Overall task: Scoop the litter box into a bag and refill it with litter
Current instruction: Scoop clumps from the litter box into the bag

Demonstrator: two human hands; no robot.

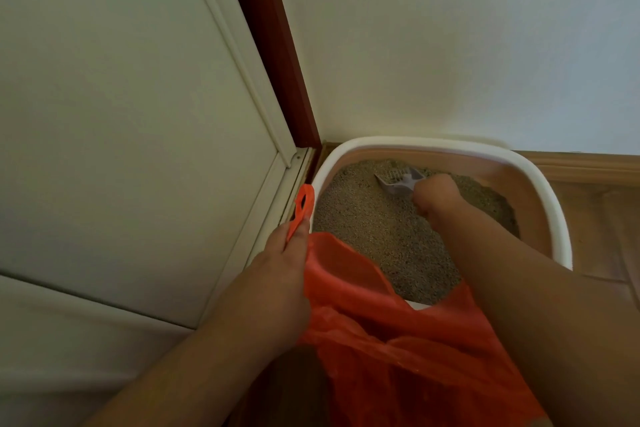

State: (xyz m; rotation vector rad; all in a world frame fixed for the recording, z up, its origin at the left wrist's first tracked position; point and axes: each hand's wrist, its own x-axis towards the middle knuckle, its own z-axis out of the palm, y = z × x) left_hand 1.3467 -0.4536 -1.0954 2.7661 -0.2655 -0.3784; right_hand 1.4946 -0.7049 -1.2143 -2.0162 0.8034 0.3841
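A white-rimmed litter box (550,191) with pinkish inner walls sits in the corner, filled with grey-beige litter (384,229). My right hand (434,196) grips the handle of a pale grey slotted scoop (398,181), whose blade lies on the litter at the far side. An orange plastic bag (374,333) hangs open over the box's near edge. My left hand (280,263) pinches the bag's handle loop (303,206) at the box's left rim, holding the bag's mouth up.
A white door (131,114) with a dark red frame (273,45) stands to the left of the box. A pale wall (450,38) runs behind it, with a wooden skirting board (588,163) and wood floor to the right.
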